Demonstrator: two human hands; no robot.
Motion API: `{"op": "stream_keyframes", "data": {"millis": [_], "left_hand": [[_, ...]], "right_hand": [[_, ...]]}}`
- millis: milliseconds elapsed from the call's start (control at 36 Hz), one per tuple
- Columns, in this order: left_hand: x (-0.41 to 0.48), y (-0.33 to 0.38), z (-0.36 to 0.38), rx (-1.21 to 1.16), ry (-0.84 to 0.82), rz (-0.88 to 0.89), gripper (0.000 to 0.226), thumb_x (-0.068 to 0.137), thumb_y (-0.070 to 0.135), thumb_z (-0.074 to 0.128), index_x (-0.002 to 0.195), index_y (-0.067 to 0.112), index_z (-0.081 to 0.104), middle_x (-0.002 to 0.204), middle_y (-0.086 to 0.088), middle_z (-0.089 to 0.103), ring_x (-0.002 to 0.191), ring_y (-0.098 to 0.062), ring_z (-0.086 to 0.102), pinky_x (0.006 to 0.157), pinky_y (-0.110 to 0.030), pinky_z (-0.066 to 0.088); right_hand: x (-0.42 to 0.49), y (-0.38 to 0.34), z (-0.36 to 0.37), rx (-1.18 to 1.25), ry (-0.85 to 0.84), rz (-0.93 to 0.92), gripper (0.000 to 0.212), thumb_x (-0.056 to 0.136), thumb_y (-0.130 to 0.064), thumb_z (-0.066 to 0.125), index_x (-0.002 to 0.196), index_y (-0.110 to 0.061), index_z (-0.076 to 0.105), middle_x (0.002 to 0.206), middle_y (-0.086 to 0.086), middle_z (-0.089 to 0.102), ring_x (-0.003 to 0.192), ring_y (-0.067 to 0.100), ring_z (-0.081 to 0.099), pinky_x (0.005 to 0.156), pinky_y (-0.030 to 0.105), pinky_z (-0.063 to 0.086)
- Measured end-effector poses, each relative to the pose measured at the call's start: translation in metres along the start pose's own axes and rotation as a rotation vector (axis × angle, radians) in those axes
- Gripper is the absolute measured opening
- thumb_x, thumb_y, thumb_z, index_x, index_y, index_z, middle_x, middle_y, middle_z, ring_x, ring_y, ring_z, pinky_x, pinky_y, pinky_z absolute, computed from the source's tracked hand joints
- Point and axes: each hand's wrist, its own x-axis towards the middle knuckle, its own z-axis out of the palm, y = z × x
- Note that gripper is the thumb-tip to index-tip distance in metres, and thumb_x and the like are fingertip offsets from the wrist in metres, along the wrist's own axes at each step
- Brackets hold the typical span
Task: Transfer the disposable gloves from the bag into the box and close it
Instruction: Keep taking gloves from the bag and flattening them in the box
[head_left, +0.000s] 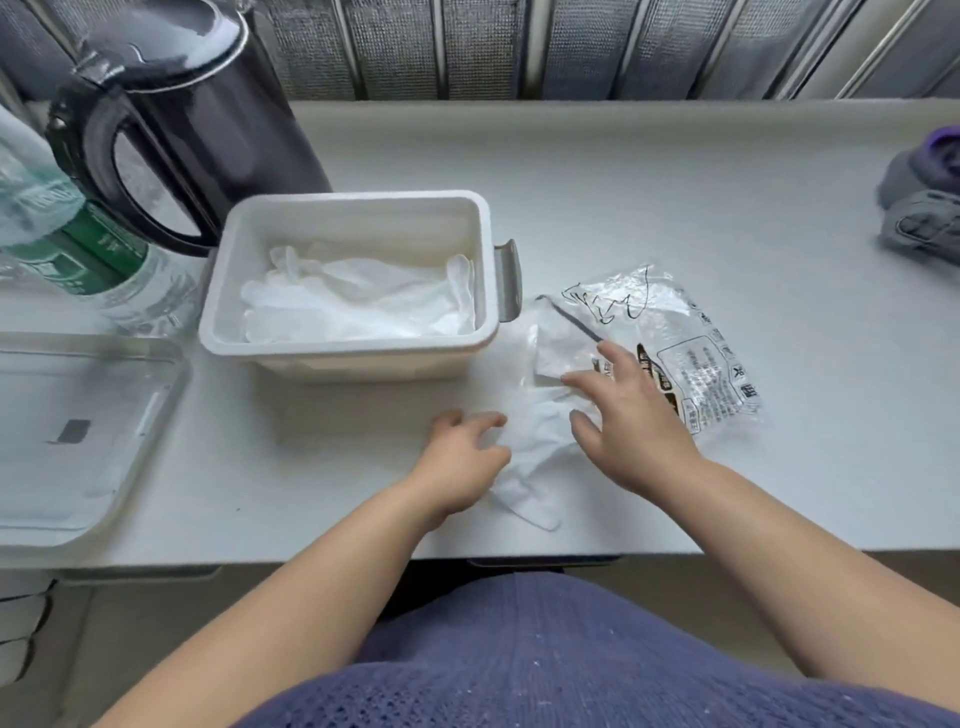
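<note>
Pinching the left edge of a loose glove (530, 462) with the left hand (467, 457) — grip curled together on the thin film, knuckles up, forearm reaching in from the near edge; pressing down with the right hand (631, 431) just to the right, grip wide apart, fingers straight and spread, fingertips on the glove's far end and on the mouth of the bag (675, 332), palm facing down. Loose glove flat on the worktop (675, 182), between the two hands, near the box (353, 364) — not in it; more gloves (363, 306) heaped inside the open box; bag crumpled and printed, just right of the box. Clear lid (78, 364) lying at the near left; black kettle (182, 119) and plastic bottle (62, 228) at the far left, behind the box.
</note>
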Motion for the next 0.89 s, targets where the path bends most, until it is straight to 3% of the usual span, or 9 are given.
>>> {"op": "stream_keyframes", "data": {"millis": [111,167,250,361,528,611,722,778,889], "left_hand": [[0.004,0.004,0.015,-0.257,0.032,-0.003,0.021,0.092,0.015,0.050,0.108,0.019,0.063,0.118,0.002,0.039,0.100,-0.013,0.045,0.076,-0.020,0.035],[0.006,0.004,0.018,-0.327,0.087,-0.012,0.010,0.089,0.008,0.048,0.089,0.018,0.052,0.096,-0.001,0.042,0.079,-0.014,0.039,0.057,-0.023,0.026],[0.007,0.000,0.017,-0.358,0.130,-0.012,0.010,0.089,0.009,0.048,0.084,0.018,0.048,0.087,-0.002,0.041,0.078,-0.015,0.035,0.053,-0.024,0.021],[-0.007,0.008,0.000,-0.516,0.220,0.061,0.014,0.087,0.015,0.062,0.077,0.019,0.071,0.080,0.005,0.066,0.068,-0.005,0.054,0.060,-0.012,0.041],[-0.029,0.034,-0.054,-0.714,0.019,0.265,0.026,0.088,0.019,0.062,0.065,0.016,0.075,0.085,-0.002,0.073,0.093,-0.020,0.063,0.088,-0.034,0.048],[-0.044,0.050,-0.072,-0.738,-0.057,0.398,0.020,0.078,0.024,0.060,0.069,0.013,0.074,0.083,-0.005,0.071,0.086,-0.020,0.066,0.084,-0.034,0.050],[-0.051,0.060,-0.097,-0.856,-0.056,0.504,0.018,0.077,0.016,0.060,0.067,0.011,0.074,0.081,-0.005,0.071,0.078,-0.019,0.066,0.068,-0.024,0.052],[-0.052,0.061,-0.108,-0.915,-0.103,0.528,0.008,0.071,0.016,0.066,0.068,0.011,0.073,0.083,-0.008,0.070,0.079,-0.021,0.065,0.070,-0.026,0.054],[-0.047,0.054,-0.124,-1.020,-0.140,0.497,0.016,0.069,0.004,0.063,0.077,0.016,0.072,0.083,-0.008,0.068,0.077,-0.021,0.065,0.068,-0.031,0.056]], "right_hand": [[-0.006,0.006,0.002,0.014,-0.035,-0.008,0.041,0.091,-0.021,0.052,0.132,-0.025,0.049,0.155,0.006,0.014,0.140,0.024,0.023,0.109,0.034,0.025],[-0.006,0.009,0.002,0.017,-0.050,-0.012,0.042,0.091,-0.022,0.051,0.133,-0.024,0.048,0.155,0.006,0.015,0.140,0.024,0.024,0.109,0.034,0.025],[-0.006,0.008,-0.002,0.013,-0.061,-0.033,0.041,0.091,-0.022,0.051,0.133,-0.023,0.048,0.154,0.006,0.018,0.139,0.025,0.027,0.109,0.035,0.026],[-0.004,0.006,-0.007,-0.030,0.031,-0.057,0.038,0.091,-0.023,0.052,0.129,-0.021,0.053,0.151,0.008,0.027,0.137,0.025,0.029,0.109,0.035,0.019],[0.006,-0.032,-0.036,0.259,0.250,-0.072,0.027,0.089,-0.025,0.057,0.113,-0.016,0.062,0.121,-0.002,0.057,0.118,0.013,0.048,0.097,0.026,0.032],[0.010,-0.049,-0.051,0.606,0.135,-0.088,0.026,0.088,-0.037,0.060,0.109,-0.023,0.062,0.111,-0.011,0.061,0.107,0.005,0.054,0.088,0.020,0.039],[0.027,-0.063,-0.058,0.815,-0.078,-0.091,0.064,0.078,-0.046,0.068,0.135,-0.032,0.042,0.127,-0.010,0.048,0.112,0.004,0.051,0.092,0.021,0.039],[0.036,-0.067,-0.064,0.904,-0.248,-0.102,0.072,0.067,-0.047,0.076,0.131,-0.031,0.047,0.121,-0.006,0.053,0.101,0.003,0.055,0.084,0.023,0.043],[0.047,-0.083,-0.070,1.133,-0.480,-0.129,0.022,0.080,-0.012,0.069,0.101,-0.007,0.064,0.087,0.007,0.063,0.076,0.016,0.059,0.066,0.029,0.052]]}}
